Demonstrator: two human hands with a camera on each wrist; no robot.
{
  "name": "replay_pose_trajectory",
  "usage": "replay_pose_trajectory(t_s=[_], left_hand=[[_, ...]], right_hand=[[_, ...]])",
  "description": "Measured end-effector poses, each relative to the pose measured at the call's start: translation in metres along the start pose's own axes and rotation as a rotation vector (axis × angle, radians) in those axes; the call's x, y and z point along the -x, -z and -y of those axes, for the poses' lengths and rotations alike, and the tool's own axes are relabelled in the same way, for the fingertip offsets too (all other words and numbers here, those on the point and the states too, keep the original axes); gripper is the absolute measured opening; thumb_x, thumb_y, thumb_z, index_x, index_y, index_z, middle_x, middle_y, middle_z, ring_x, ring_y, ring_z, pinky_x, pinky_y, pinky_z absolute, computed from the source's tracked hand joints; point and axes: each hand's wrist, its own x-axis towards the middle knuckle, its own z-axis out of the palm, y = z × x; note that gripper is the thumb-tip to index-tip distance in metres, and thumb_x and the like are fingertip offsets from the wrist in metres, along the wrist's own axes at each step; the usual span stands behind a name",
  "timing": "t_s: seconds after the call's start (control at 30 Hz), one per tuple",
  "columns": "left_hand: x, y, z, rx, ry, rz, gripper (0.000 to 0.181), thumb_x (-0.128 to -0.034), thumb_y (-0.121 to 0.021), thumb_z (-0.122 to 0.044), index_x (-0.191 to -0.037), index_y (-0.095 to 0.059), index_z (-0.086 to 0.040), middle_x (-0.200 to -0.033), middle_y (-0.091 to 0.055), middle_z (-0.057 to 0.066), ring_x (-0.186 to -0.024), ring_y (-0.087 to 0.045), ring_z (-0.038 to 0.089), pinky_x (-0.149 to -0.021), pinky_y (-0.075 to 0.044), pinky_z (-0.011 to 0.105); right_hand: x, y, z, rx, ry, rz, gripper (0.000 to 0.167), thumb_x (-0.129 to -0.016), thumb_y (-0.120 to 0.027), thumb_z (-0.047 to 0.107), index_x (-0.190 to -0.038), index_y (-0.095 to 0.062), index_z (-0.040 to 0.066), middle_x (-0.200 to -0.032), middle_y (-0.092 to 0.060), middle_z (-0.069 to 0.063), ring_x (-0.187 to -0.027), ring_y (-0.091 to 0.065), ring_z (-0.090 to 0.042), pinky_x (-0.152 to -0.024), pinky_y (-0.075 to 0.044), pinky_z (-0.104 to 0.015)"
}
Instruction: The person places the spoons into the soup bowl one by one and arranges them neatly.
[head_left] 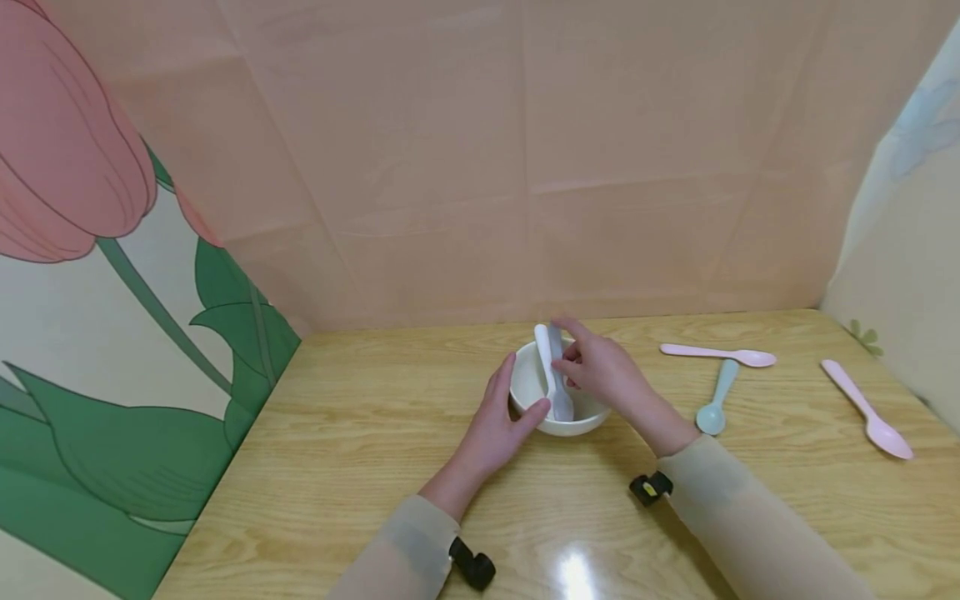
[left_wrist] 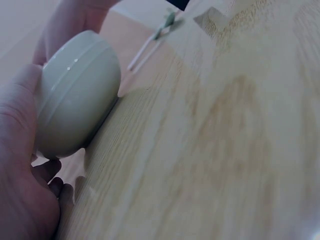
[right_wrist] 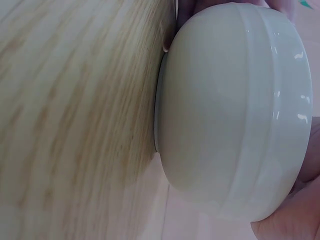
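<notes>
Bowl (head_left: 572, 428): upright on table (head_left: 375, 500), containing white spoon (head_left: 543, 343) and grey spoon (head_left: 562, 406).
Left hand (head_left: 497, 421): curled round bowl's left side, with thumb at near rim; best held firm against tipping.
Right hand (head_left: 606, 371): pinching grey spoon's handle; probably best moved gently, without knocking white spoon or rim.
Table: scattered with 3 more spoons (head_left: 887, 436) at right.

tulip print (head_left: 67, 133) beside wooden table (head_left: 337, 433)

The round white bowl (head_left: 570, 427) holds a white spoon (head_left: 545, 357) and grey spoon (head_left: 562, 406); rightward (on the wooden bench (head_left: 337, 467)) lie two pink spoons (head_left: 873, 424), one pale-blue spoon (head_left: 722, 388).
</notes>
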Motion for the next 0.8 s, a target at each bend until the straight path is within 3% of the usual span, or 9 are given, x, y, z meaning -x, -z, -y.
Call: replay_pose_trajectory(t_s=[0.8], left_hand=[[0.0002, 0.0001, 0.0, -0.001, 0.031, 0.008, 0.095, -0.1081, -0.067, -0.056, -0.179, -0.01, -0.029, -0.183, -0.018, 0.003, -0.161, -0.033, 0.029, -0.128, -0.031, 0.055]], right_hand=[[-0.0005, -0.0026, 0.0001, 0.014, -0.017, -0.011, 0.064, -0.106, -0.075, 0.011, -0.163, -0.047, 0.005, -0.107, -0.079, -0.019, -0.078, -0.074, -0.022, -0.071, -0.061, -0.04]])
